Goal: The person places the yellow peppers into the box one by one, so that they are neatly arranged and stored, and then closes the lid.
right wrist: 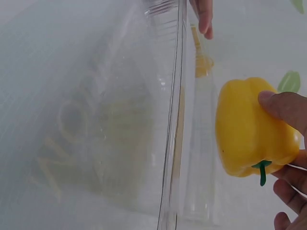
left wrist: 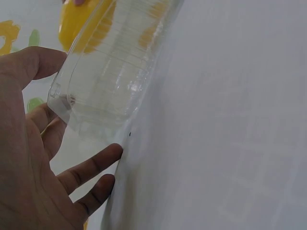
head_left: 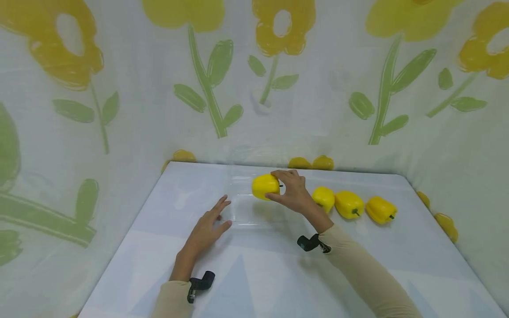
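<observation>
Yellow bell pepper: held up above clear plastic tray, R hand pinching it btwn thumb & fingers, stem pointing right. Prob. light, stiff, bit slick; best hold = across fat sides, w/ stem free. L hand: fingers spread, at tray's left edge. 3 other peppers lie right.

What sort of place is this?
Probably a makeshift recording booth: flower-print sheeting surrounds the pale table on three visible sides, and small black devices are worn at both wrists. Yellow peppers alone wouldn't make it a kitchen.
</observation>
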Action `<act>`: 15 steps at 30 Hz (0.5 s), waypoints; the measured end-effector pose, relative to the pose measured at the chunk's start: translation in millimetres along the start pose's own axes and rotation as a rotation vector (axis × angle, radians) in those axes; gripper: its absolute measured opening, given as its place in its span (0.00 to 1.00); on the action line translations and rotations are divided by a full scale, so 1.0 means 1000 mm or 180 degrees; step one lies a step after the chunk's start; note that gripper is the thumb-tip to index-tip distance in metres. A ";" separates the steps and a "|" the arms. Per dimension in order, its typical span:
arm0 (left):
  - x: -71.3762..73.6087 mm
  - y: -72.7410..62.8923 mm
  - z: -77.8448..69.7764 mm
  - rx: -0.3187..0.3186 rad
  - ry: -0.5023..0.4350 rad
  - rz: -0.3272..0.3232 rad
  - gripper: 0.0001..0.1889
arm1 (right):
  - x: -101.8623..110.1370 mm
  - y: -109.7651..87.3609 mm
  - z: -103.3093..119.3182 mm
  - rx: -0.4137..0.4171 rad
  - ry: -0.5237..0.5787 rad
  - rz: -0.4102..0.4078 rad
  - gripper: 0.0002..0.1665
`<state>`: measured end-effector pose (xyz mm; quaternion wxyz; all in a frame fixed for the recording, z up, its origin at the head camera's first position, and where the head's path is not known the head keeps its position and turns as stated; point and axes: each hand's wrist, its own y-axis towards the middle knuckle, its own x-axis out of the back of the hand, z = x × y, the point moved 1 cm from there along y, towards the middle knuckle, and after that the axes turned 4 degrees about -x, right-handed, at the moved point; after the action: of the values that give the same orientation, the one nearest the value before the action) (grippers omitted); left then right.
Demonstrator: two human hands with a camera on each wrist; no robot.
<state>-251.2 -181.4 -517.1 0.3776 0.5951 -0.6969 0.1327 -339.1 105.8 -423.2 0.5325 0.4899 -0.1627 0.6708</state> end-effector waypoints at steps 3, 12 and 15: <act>0.000 -0.001 0.000 0.0026 0.0024 -0.0001 0.34 | -0.006 0.002 0.003 0.0001 0.0022 0.0026 0.42; -0.002 -0.003 0.001 -0.0011 0.0040 -0.0024 0.33 | -0.022 0.008 0.007 -0.0037 -0.0041 0.0066 0.41; -0.002 -0.001 0.000 -0.0007 0.0055 -0.0022 0.33 | -0.025 0.010 0.006 -0.0046 -0.0051 0.0062 0.40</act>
<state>-249.7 -179.9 -518.7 0.3847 0.5960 -0.6917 0.1358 -346.1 83.5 -437.6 0.5282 0.4898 -0.1766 0.6708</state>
